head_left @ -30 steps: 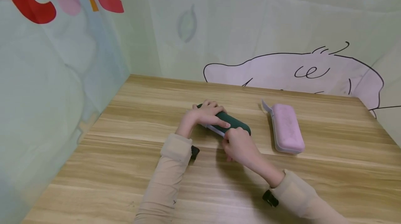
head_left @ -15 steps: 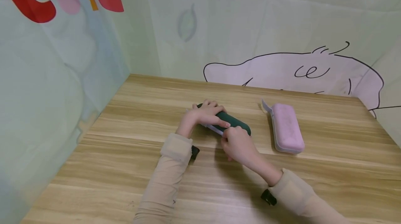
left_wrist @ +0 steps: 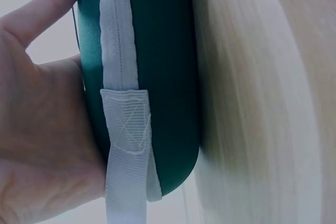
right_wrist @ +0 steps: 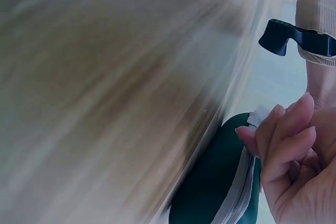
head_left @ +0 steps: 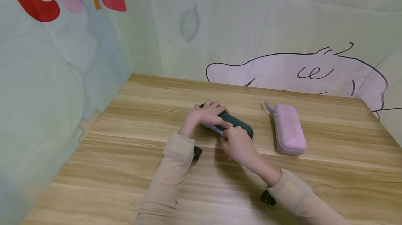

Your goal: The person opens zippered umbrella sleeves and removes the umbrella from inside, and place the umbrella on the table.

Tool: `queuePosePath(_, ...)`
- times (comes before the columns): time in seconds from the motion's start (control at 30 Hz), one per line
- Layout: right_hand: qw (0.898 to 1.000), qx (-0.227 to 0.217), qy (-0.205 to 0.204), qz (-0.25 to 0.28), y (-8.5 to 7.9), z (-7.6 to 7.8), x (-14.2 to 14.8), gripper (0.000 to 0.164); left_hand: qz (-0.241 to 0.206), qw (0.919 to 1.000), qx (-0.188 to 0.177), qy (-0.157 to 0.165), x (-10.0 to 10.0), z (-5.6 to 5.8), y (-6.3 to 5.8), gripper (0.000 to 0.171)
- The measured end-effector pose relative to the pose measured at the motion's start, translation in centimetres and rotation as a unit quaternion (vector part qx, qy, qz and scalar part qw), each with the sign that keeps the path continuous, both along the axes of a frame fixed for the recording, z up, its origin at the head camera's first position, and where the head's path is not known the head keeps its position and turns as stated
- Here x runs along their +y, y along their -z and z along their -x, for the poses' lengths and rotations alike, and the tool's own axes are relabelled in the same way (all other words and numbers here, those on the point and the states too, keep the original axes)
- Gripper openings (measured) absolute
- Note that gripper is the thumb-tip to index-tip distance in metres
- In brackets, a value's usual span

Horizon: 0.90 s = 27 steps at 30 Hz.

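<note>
A dark green zip case (head_left: pixel 237 122) lies slantwise on the wooden table, shaped like a pencil or glasses case. My left hand (head_left: pixel 207 115) holds it from above, fingers spread over its far side and thumb on top. In the left wrist view, a pale zipper band (left_wrist: pixel 119 35) runs along the case's side, with a webbing strap (left_wrist: pixel 127 145) sewn at its end. My right hand (head_left: pixel 238 145) pinches at the zipper on the near side, fingers curled; they hide the pull itself. The right wrist view shows these fingers (right_wrist: pixel 281 140) against the pale zipper tape (right_wrist: pixel 236 195).
A pink zip case (head_left: pixel 289 129) with a pale strap at its far end lies to the right of the green one. Printed cloth walls (head_left: pixel 163 36) stand along the table's back and left. Dark wrist-camera mounts (head_left: pixel 268 198) sit on both cuffs.
My right hand has slid slightly left along the near side of the green case. The left hand keeps its hold, and the head view has shifted a little.
</note>
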State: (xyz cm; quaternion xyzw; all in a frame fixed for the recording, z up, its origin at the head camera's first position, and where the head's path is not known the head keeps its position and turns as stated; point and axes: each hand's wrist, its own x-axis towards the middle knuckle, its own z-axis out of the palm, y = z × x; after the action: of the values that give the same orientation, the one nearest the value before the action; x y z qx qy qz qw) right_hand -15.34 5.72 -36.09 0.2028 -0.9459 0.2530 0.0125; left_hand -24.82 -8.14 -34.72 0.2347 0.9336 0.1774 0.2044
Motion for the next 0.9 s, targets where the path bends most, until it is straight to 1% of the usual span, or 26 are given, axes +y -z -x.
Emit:
queuePosePath(0.13,1.0,0.012,-0.001,-0.001,0.04,0.03,0.13,0.043,0.001,1.0,0.001,0.003,0.31,0.05,-0.11,0.058)
queuePosePath(0.47,1.0,0.009,0.006,0.003,0.09,0.26,0.08,0.046,0.002,1.0,0.003,0.006,0.77,0.14,-0.2,0.057)
queuePosePath(0.7,1.0,0.009,0.004,0.006,0.17,0.33,-0.36,0.047,0.005,1.0,0.001,-0.003,0.45,-0.03,-0.14,0.058)
queuePosePath(0.9,1.0,0.001,-0.002,0.009,0.22,0.43,-0.58,0.047,0.008,1.0,0.004,-0.002,0.24,-0.19,-0.13,0.058)
